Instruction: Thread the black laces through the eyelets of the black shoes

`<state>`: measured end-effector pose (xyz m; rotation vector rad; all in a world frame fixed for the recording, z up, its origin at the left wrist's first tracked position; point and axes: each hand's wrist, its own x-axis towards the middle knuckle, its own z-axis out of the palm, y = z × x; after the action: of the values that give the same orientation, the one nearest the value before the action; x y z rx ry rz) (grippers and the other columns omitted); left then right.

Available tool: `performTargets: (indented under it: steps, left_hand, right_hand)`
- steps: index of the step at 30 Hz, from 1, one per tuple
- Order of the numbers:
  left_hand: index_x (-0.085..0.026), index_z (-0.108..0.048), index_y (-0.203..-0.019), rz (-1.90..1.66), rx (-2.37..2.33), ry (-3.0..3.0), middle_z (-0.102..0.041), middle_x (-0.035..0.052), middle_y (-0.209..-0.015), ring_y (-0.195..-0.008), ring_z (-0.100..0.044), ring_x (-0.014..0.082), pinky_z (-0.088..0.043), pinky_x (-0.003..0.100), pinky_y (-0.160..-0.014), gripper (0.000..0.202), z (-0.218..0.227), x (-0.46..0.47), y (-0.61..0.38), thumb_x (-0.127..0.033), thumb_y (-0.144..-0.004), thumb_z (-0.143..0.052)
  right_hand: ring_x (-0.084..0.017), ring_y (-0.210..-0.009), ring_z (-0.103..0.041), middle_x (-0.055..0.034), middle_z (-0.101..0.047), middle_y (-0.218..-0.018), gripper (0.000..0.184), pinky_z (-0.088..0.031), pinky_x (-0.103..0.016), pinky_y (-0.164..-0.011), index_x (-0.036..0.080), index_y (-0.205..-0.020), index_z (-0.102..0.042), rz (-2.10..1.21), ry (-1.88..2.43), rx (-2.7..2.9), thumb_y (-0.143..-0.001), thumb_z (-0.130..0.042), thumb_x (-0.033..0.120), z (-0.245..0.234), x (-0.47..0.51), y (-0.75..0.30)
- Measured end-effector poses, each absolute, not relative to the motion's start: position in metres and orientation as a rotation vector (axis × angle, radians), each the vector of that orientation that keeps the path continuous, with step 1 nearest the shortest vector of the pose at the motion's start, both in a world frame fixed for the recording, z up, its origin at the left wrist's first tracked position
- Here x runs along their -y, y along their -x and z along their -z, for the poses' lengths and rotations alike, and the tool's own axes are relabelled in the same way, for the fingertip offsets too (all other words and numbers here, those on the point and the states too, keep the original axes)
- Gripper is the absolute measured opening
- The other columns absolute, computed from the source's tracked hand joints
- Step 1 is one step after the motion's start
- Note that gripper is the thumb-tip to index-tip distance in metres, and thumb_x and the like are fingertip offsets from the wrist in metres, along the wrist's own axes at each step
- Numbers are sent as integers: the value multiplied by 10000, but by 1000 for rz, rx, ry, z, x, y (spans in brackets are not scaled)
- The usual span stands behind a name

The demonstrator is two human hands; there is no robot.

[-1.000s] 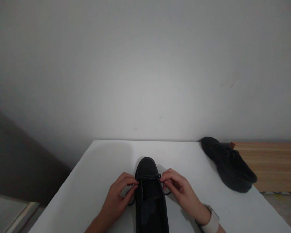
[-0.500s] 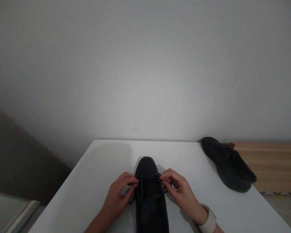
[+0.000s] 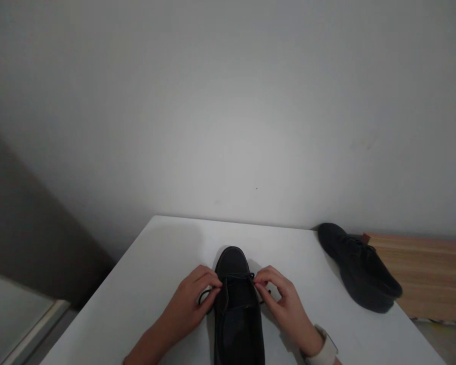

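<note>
A black shoe (image 3: 233, 263) lies on the white table (image 3: 159, 263) in front of me, toe pointing away. My left hand (image 3: 192, 304) is at the shoe's left side, fingers pinched on the black lace (image 3: 204, 295), which loops out to the left. My right hand (image 3: 283, 301) is at the right side, fingers pinched on the lace's other end near the top eyelets. A pale band shows at my right wrist.
A second black shoe (image 3: 359, 268) lies at the table's far right corner. Beyond it is a wooden surface (image 3: 429, 274). A plain grey wall stands behind the table, and the floor drops away on the left.
Both hands have shifted a little on the lace and a loop now shows by the left hand. The view has tilted slightly; both shoes stay put.
</note>
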<state>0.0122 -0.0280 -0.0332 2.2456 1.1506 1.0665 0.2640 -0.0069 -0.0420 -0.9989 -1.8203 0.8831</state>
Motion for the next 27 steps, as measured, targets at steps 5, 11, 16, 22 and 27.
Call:
performTargets:
  steps: [5,11,16,22,27]
  left_hand:
    - [-231,-628,-1109,-1077,-1232,-2331,-643,92,-1095,-1042,-576,232,-489,387,-922,207,3,40,-21,-172,-926,-552]
    - [-189,-666,-982,-798,-1391,-2506,-582,128,-1162,-1117,-500,321,-413,521,-987,186,-32,45,-48,-207,-797,-663]
    - [-122,-708,-909,-468,-1666,-2628,-626,182,-1079,-1083,-524,363,-405,558,-980,201,-27,36,-68,-137,-745,-593]
    - [-53,-730,-915,-303,-1756,-2614,-644,240,-1059,-1050,-556,382,-431,549,-921,240,-32,31,-78,-68,-751,-556]
    - [-84,-707,-874,-378,-1714,-2646,-652,215,-1009,-1024,-568,359,-437,528,-897,211,-27,27,-80,-38,-821,-508]
  right_hand:
    - [-235,-1060,-550,-82,-594,-1096,171,-449,-399,-913,249,-1082,-645,-659,974,1979,-985,-504,251,14,15,-264]
    - [-264,-1026,-534,-71,-621,-1090,179,-372,-465,-916,227,-973,-676,-281,1143,2323,-864,-600,107,-21,25,-242]
    - [-262,-953,-570,-78,-669,-1009,232,-358,-447,-892,205,-866,-723,-78,1363,2436,-814,-591,21,-17,22,-228]
    - [-263,-930,-592,-73,-690,-986,243,-353,-421,-845,196,-850,-725,86,1453,2504,-841,-571,9,-14,18,-218]
    - [-263,-911,-588,-87,-685,-980,239,-377,-403,-816,181,-863,-677,58,1423,2498,-853,-528,-6,-12,17,-216]
